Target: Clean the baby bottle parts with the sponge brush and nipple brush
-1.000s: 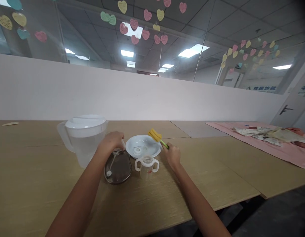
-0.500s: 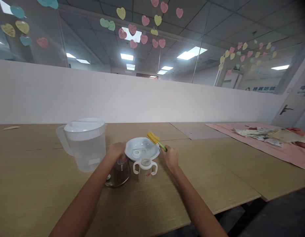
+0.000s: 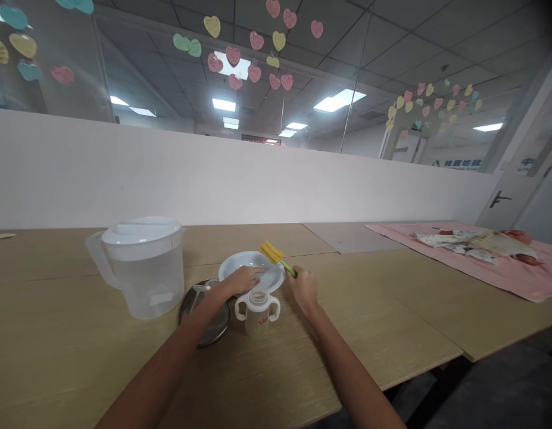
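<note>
Reference landmark: the white bowl (image 3: 272,280), resting on the wood-grain surface (image 3: 392,298).

Hands:
- Left hand (image 3: 242,279): positioned over the left half of the bowl, fingers directed down and to the right. The fingertips are partly hidden; it cannot be determined whether they are spread, pressed together or pinching an item.
- Right hand (image 3: 303,290): located just beside the right side of the bowl, fingers closed around the green handle of the sponge brush (image 3: 270,251).

Components:
- Sponge brush: tilted, yellow head up and to the left, in line with the right rear rim of the bowl. Contact between head and rim cannot be determined.
- Two-handled cup (image 3: 256,322): upright on the near side of the bowl, threaded mouth uncovered, red lettering on the body. Its mouth overlaps the bowl in view; contact is unclear.
- Grey tray (image 3: 219,328): near left of the bowl, partly hidden by the left forearm. It carries a white straw (image 3: 194,299).
- Translucent pitcher (image 3: 150,271): left of the bowl and beyond the tray, white lid fitted, handle facing away from the bowl.

Surroundings:
- Pink cloth (image 3: 521,283): well apart, right of the bowl, bearing a pile of fabric-like items (image 3: 490,241).
- White wall (image 3: 258,190): behind the bowl.
</note>
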The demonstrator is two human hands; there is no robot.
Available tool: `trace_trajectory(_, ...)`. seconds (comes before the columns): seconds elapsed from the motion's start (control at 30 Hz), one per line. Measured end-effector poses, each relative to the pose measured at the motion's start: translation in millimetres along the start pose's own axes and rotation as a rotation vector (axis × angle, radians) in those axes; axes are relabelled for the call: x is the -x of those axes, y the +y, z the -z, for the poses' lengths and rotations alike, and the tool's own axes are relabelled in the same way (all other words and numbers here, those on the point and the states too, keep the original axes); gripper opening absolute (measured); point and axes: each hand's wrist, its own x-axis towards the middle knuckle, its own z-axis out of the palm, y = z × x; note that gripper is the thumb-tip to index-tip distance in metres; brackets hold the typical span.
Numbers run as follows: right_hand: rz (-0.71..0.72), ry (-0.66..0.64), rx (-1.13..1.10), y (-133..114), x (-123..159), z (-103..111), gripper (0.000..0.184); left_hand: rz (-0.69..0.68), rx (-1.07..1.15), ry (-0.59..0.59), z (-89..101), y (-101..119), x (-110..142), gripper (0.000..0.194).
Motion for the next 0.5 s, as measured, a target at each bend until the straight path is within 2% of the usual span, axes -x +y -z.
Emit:
trace_trajectory(0.1, -0.01, -0.001, -0.005, -0.3, 0.5, 1.6, 0.034, 0.045, 0.027, 0.036, -2.3, -3.3, -2.3, 0.037)
trace_trajectory(0.3, -0.006, 0.004, -0.015, -1.7, 1.6, 3.6, 0.035, 0.136, 0.063, 0.075, -3.6, -6.5, -4.4, 0.018)
trace_trajectory(0.5, 0.018, 0.016, -0.023, -1.4, 1.4, 0.6, 0.041, 0.146, 0.195, 0.142, -2.9, -10.3, -3.5, 0.01)
